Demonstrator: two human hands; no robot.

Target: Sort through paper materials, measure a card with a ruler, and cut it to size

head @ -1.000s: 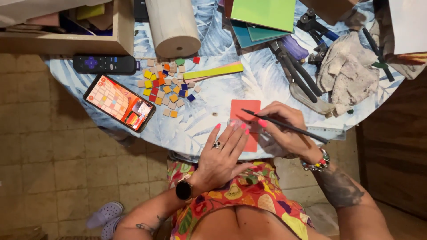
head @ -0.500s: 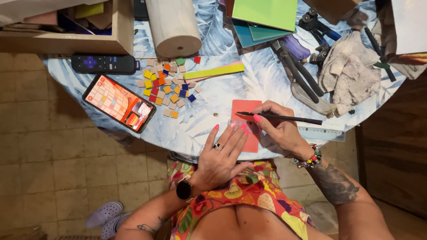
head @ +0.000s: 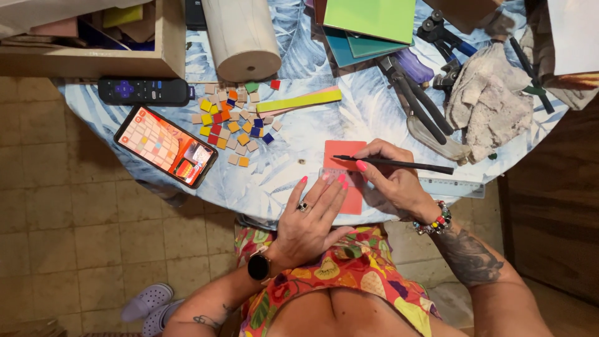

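Note:
A coral-red tile (head: 343, 155) lies near the front edge of the round table (head: 299, 140). A clear ruler (head: 452, 186) lies across it and sticks out to the right. My left hand (head: 312, 212) presses flat on the ruler and the tile, fingers spread. My right hand (head: 393, 178) holds a thin black pen-like tool (head: 405, 165), its tip at the tile's upper part by the ruler edge.
A heap of small coloured mosaic pieces (head: 234, 118) lies left of the tile, with a phone (head: 165, 146), a remote (head: 145, 92), yellow-green strips (head: 299, 101), a wooden roll (head: 240, 37), green and teal tiles (head: 371, 22), nippers (head: 415, 93), a rag (head: 490, 103) and a wooden box (head: 93, 59).
The pen-like tool has swung from a slant to nearly level and its tip has moved up the tile. My left hand stays pressed on the ruler.

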